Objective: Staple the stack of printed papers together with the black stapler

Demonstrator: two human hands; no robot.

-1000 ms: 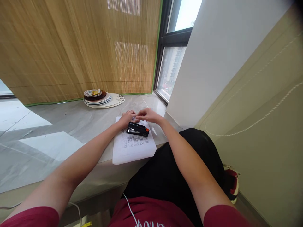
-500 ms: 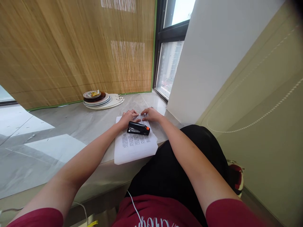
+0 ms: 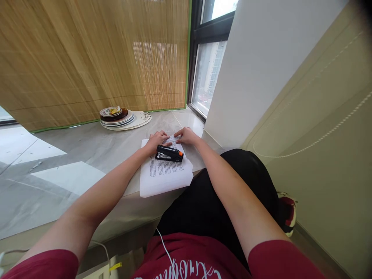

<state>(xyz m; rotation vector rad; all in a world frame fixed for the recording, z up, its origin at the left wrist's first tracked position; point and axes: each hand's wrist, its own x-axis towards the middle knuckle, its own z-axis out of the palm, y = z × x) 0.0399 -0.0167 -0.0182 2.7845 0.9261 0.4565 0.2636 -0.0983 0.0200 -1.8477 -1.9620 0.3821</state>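
Observation:
Printed white paper sheets lie on the marble ledge, their near end reaching over its front edge. A black stapler with an orange tip rests on top of them, touched by neither set of fingertips. My left hand lies on the far left part of the paper, just beyond the stapler, fingers spread and pressing down. At the far right edge of the paper is my right hand, thumb and index finger apart and touching the sheet. The undersides of my fingers are hidden.
A stack of plates stands at the back of the ledge, by a bamboo blind. A window and a white wall border the right. A beaded cord hangs there. My knee is beside the ledge.
The whole scene sits slightly higher in view as the camera tilts. Both hands stay at the far end of the paper, their fingers shifting only a little. The stapler stays in place on the sheets.

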